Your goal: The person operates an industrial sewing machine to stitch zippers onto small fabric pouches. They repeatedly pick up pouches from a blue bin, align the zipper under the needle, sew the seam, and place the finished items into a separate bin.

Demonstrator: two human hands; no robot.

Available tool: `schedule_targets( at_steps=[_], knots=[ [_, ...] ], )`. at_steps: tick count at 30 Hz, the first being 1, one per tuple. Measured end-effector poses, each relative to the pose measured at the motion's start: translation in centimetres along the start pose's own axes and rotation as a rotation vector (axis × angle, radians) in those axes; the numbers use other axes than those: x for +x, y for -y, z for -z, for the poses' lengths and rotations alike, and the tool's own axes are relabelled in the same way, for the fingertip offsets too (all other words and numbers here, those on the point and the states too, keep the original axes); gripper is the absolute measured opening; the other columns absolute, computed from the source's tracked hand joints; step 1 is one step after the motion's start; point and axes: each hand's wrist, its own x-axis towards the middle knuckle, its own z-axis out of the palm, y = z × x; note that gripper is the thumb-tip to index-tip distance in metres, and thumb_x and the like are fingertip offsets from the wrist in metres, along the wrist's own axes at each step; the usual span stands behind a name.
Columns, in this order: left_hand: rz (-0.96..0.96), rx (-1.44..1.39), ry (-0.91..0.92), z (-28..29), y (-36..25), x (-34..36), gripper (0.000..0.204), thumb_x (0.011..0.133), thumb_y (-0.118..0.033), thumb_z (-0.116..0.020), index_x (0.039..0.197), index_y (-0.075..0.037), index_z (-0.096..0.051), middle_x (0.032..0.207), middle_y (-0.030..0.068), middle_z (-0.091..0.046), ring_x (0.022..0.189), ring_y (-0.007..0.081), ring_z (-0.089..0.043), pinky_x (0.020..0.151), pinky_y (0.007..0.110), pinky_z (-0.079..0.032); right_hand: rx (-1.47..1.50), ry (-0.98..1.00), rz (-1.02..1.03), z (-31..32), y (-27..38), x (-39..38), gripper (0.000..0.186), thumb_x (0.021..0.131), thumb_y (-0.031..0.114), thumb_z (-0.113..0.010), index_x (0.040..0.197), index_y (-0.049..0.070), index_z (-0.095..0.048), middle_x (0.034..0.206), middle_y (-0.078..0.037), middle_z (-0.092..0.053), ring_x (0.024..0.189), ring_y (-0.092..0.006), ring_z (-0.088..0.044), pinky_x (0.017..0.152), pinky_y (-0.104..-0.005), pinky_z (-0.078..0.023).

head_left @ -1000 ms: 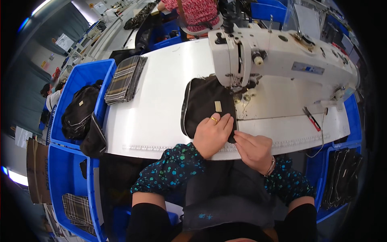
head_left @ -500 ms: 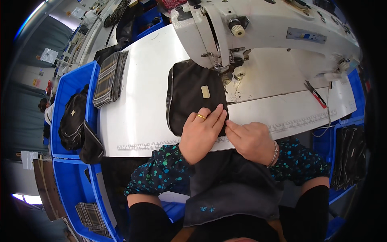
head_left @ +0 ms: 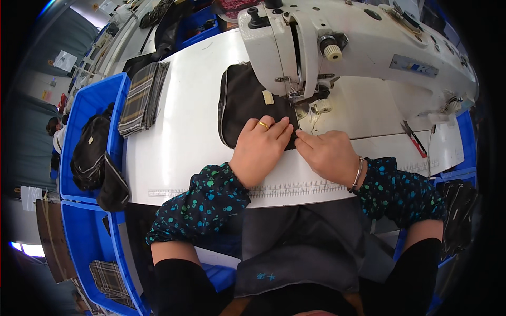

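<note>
Your left hand (head_left: pixel 259 147) presses flat, fingers together, on the black fabric piece (head_left: pixel 246 105) under the sewing machine (head_left: pixel 358 47); your right hand (head_left: pixel 329 154) pinches its near edge beside the needle

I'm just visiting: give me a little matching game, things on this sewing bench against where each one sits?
Things:
1. black fabric piece
2. plaid stack
3. black bag
4. snips

Places:
A. in the blue bin
B. table, right of the machine head
C. under both hands at the needle
D. table's far left edge

Pairs: 1-C, 2-D, 3-A, 4-B
</note>
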Motion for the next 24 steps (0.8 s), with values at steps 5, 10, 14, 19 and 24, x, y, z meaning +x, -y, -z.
schedule_targets(
  at_steps=[5, 10, 14, 19, 24],
  knots=[
    [0.025, -0.005, 0.008, -0.4, 1.6, 0.8, 0.047, 0.075, -0.013, -0.07, 0.122, -0.007, -0.074, 0.131, 0.0022, -0.071, 0.114, 0.0221, -0.062, 0.099, 0.039, -0.047, -0.014, -0.019, 0.013, -1.4, -1.7, 1.0, 0.014, 0.079, 0.01, -0.067, 0.091, 0.003, -0.068, 0.102, -0.013, -0.074, 0.065, -0.0177, -0.07, 0.056, -0.0334, -0.055],
    [0.02, -0.149, -0.005, 0.4, 1.9, 0.5, 0.042, 0.073, -0.013, -0.073, 0.115, -0.009, -0.075, 0.111, 0.0001, -0.071, 0.105, 0.0203, -0.064, 0.094, 0.038, -0.051, 0.072, -0.044, -0.027, -1.4, -2.8, 1.2, 0.013, 0.083, 0.012, -0.068, 0.094, 0.005, -0.071, 0.094, -0.011, -0.073, 0.065, -0.0209, -0.07, 0.055, -0.0356, -0.054],
    [-0.057, -0.122, -0.023, 0.3, 1.9, 0.4, 0.034, 0.073, -0.014, -0.074, 0.107, -0.009, -0.077, 0.099, -0.0011, -0.068, 0.096, 0.0186, -0.065, 0.089, 0.036, -0.052, 0.124, 0.028, -0.248, 0.3, -3.4, 1.2, 0.012, 0.085, 0.015, -0.069, 0.096, 0.011, -0.074, 0.079, -0.008, -0.07, 0.064, -0.0237, -0.069, 0.053, -0.038, -0.052],
    [-0.07, -0.098, -0.078, -0.1, 1.5, 0.5, 0.016, 0.082, -0.013, -0.07, 0.096, -0.008, -0.076, 0.088, -0.0004, -0.059, 0.092, 0.0181, -0.059, 0.085, 0.033, -0.05, 0.128, 0.12, -0.219, 0.8, -3.3, 1.2, 0.014, 0.084, 0.015, -0.07, 0.097, 0.013, -0.073, 0.071, -0.003, -0.064, 0.062, -0.0237, -0.067, 0.052, -0.0384, -0.05],
    [-0.044, -0.095, -0.035, 0.1, 1.5, 0.7, 0.03, 0.076, -0.014, -0.071, 0.106, -0.01, -0.078, 0.098, -0.0015, -0.067, 0.094, 0.0186, -0.063, 0.087, 0.035, -0.052, 0.136, 0.116, -0.162, 0.1, -2.5, 0.9, 0.015, 0.084, 0.012, -0.069, 0.098, 0.01, -0.072, 0.071, -0.002, -0.064, 0.062, -0.0232, -0.067, 0.052, -0.0371, -0.05]
  ],
)
